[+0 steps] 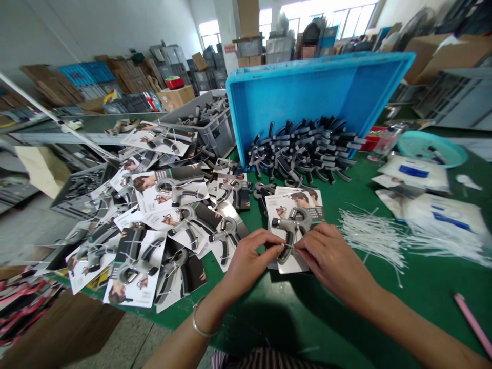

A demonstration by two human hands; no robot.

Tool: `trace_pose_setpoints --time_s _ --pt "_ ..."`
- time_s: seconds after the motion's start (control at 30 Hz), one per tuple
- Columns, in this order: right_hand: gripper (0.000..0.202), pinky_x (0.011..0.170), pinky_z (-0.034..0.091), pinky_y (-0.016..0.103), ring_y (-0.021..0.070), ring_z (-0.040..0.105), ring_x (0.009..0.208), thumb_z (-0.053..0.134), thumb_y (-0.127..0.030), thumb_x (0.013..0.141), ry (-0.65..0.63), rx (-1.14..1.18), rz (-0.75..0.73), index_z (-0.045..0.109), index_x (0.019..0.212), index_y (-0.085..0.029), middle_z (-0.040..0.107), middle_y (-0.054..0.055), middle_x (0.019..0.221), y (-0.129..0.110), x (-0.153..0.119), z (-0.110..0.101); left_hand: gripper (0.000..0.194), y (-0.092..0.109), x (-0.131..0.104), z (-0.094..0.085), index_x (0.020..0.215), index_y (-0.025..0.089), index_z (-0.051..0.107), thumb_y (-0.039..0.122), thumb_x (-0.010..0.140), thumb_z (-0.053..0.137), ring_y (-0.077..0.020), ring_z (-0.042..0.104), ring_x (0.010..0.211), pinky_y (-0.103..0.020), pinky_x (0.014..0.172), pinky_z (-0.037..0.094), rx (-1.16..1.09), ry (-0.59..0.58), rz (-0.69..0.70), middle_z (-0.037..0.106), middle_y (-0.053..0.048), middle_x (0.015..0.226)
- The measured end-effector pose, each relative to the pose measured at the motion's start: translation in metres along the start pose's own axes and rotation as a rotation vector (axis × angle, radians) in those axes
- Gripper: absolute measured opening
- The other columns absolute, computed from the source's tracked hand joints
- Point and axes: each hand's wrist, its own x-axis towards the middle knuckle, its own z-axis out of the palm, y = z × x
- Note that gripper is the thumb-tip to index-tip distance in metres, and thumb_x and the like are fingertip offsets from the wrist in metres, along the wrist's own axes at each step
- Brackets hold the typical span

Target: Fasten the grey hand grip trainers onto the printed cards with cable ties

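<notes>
A grey-and-black hand grip strengthener (295, 220) lies on a printed backing card (277, 205) in front of me, its coil spring toward the top. At its lower handle, a thin white cable tie (289, 245) crosses between my fingertips. My left hand (249, 254) is closed in a pinch at the left end of the tie. From the other side, my right hand (328, 256) pinches the tie, its fingertips partly hiding it. Under this card are more cards. A loose heap of white cable ties (371, 233) is spread to the right of my right hand.
Carded hand grips (140, 266) pile up on the left of the green table (246, 320). A tilted blue crate (292, 92) with loose hand grips stands behind. Plastic bags (442, 215), a turquoise tray (457, 154) and a pink stick (472, 323) are at right. Another person (310, 41) is beyond.
</notes>
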Motion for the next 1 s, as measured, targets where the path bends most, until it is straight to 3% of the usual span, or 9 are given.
trace_pose_setpoints --time_s 0.23,0.43,0.6,0.83,0.93,1.0 --pt "0.019 0.077 0.037 0.039 0.0245 0.050 0.083 0.052 -0.021 0.099 0.013 0.010 -0.038 0.065 0.085 -0.018 0.065 0.007 0.081 -0.005 0.004 -0.001 0.010 0.003 0.001 0.003 0.099 0.020 0.071 0.020 0.093 0.063 -0.0161 0.065 0.093 -0.027 0.086 0.050 0.071 -0.053 0.052 0.070 -0.003 0.096" --pt "0.013 0.080 0.040 0.038 0.0224 0.053 0.083 0.056 -0.023 0.098 0.033 0.194 0.001 0.063 0.088 -0.020 0.067 0.005 0.084 -0.002 0.004 0.002 0.011 0.012 -0.003 0.002 0.098 0.017 0.067 0.023 0.097 0.057 -0.0201 0.060 0.095 -0.034 0.088 0.046 0.373 -0.032 0.173 0.067 -0.006 0.095" --pt "0.009 0.081 0.040 0.039 0.0229 0.054 0.087 0.059 -0.027 0.097 0.044 0.266 0.022 0.065 0.097 -0.021 0.069 0.005 0.090 -0.002 0.005 0.003 0.017 0.026 -0.002 -0.002 0.096 0.017 0.065 0.020 0.100 0.049 -0.0206 0.058 0.091 -0.034 0.083 0.046 0.427 -0.164 0.169 0.066 -0.006 0.092" --pt "0.006 0.085 0.038 0.040 0.0239 0.053 0.091 0.062 -0.022 0.093 0.064 0.271 0.055 0.065 0.089 -0.021 0.067 0.004 0.089 -0.002 0.006 0.003 0.016 0.030 -0.002 -0.003 0.086 0.017 0.062 0.018 0.098 0.051 -0.0186 0.057 0.085 -0.033 0.080 0.045 0.272 0.019 0.194 0.062 -0.004 0.084" --pt "0.004 0.086 0.038 0.040 0.0234 0.053 0.092 0.063 -0.021 0.093 0.082 0.356 0.093 0.063 0.089 -0.021 0.066 0.003 0.089 0.002 0.006 0.007 0.007 0.020 -0.009 0.008 0.098 0.018 0.062 0.020 0.097 0.055 -0.0191 0.059 0.094 -0.034 0.086 0.047 0.214 0.032 0.140 0.064 -0.005 0.096" --pt "0.003 0.087 0.039 0.039 0.0226 0.054 0.094 0.062 -0.021 0.093 0.097 0.451 0.102 0.062 0.090 -0.022 0.066 0.003 0.091 0.006 0.005 0.011 0.025 0.009 -0.014 0.018 0.114 0.018 0.058 0.024 0.091 0.066 -0.0234 0.056 0.108 -0.040 0.096 0.046 0.256 0.045 0.102 0.063 -0.009 0.113"
